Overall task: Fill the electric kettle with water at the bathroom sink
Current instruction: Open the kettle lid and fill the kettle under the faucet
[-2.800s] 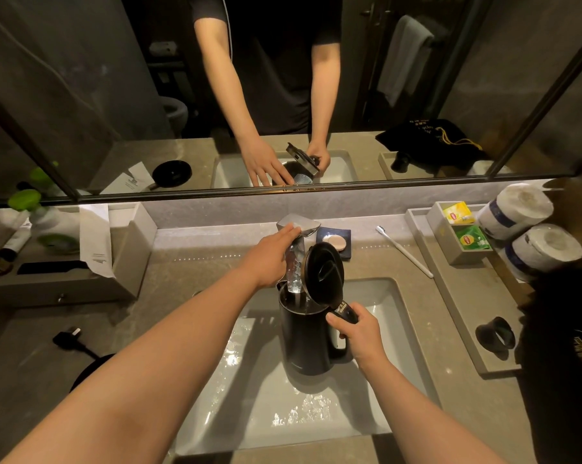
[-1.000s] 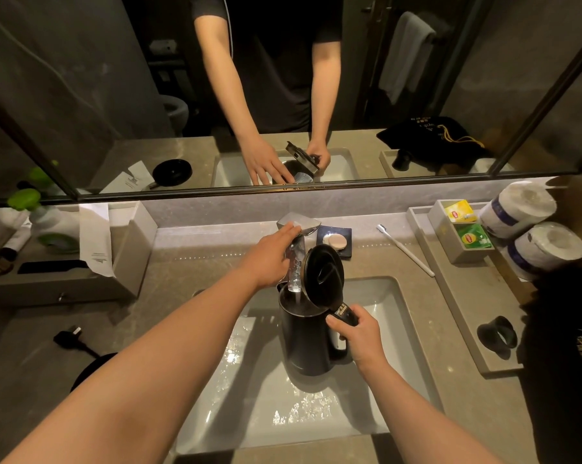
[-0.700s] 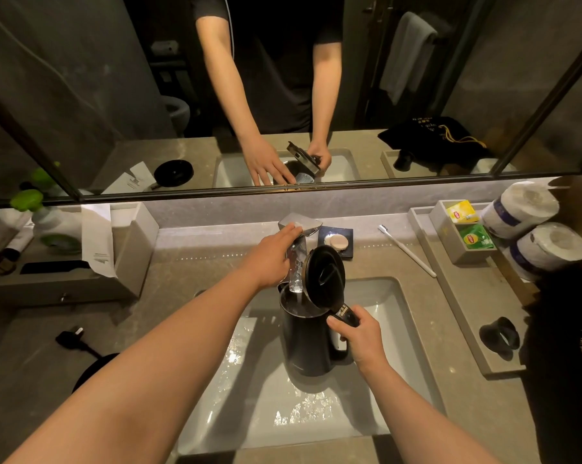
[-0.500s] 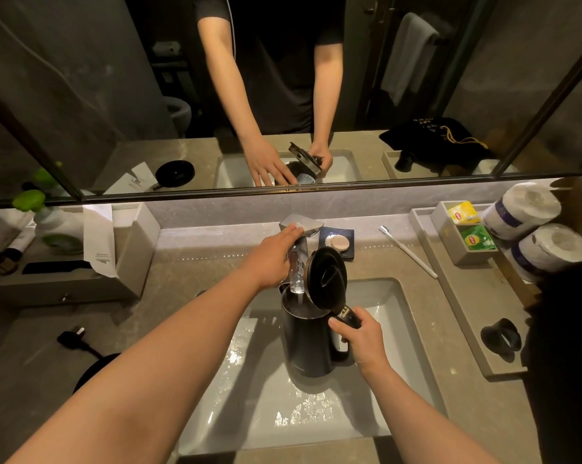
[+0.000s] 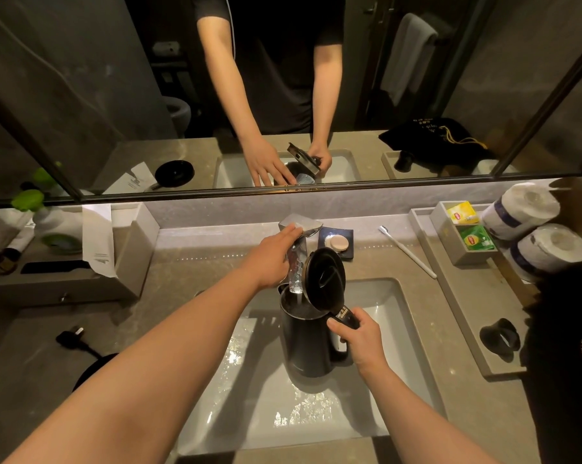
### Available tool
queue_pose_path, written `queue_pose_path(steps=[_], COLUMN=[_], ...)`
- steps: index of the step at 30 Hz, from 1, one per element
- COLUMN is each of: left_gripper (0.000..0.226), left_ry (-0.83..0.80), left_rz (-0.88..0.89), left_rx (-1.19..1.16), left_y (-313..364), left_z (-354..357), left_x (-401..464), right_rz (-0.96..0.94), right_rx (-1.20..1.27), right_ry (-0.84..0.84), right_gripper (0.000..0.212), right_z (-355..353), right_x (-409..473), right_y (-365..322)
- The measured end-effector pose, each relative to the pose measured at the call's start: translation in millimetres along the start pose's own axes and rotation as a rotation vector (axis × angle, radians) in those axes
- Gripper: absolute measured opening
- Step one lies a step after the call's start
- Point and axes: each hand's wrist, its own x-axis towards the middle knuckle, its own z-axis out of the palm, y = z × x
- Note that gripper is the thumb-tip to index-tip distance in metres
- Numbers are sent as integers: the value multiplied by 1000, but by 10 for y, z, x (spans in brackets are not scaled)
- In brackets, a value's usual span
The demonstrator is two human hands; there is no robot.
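A black electric kettle [image 5: 306, 343] stands upright in the white sink basin [image 5: 393, 316], its lid [image 5: 324, 279] flipped open. My right hand [image 5: 360, 339] grips the kettle's handle. Water [image 5: 297, 272] runs from the chrome faucet [image 5: 303, 226] straight into the kettle's mouth. My left hand [image 5: 272, 259] rests against the faucet, fingers laid over its spout and lever.
The kettle's base [image 5: 92, 370] and plug [image 5: 70, 338] lie on the counter at left. A soap dish [image 5: 338, 241], a toothbrush [image 5: 406, 251], a tray [image 5: 467, 316] with tea bags [image 5: 473, 237], toilet rolls [image 5: 547, 249] and a tissue box [image 5: 125, 256] surround the sink.
Nothing has moved apart from a slight camera shift. Water keeps flowing into the kettle and both hands stay where they were.
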Motion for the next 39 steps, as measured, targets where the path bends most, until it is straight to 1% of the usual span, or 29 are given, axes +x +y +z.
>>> queue_pose_path(steps=[6,11,23,36,39], left_gripper=[70,71,73,68,68], left_ry=[-5,-5,-36,-33,-26], left_rz=[2,0,-3,10,8], left_rx=[-1,-8,4,29,24], left_y=[14,25,19,-10,-27], left_z=[-8,-13,-26,-40,-33], left_x=[-11,-17,-10,31,47], right_rz=[4,8,-6,-13,-17], right_rx=[18,20,49,57,44], right_ry=[4,0,-9,-16,-23], right_gripper=[21,26,20,28,21], right_z=[9,9,-12,-16,-11], right_x=[-2,9,-20,-40,-36], right_y=[-23,-10,-43,-64,-68])
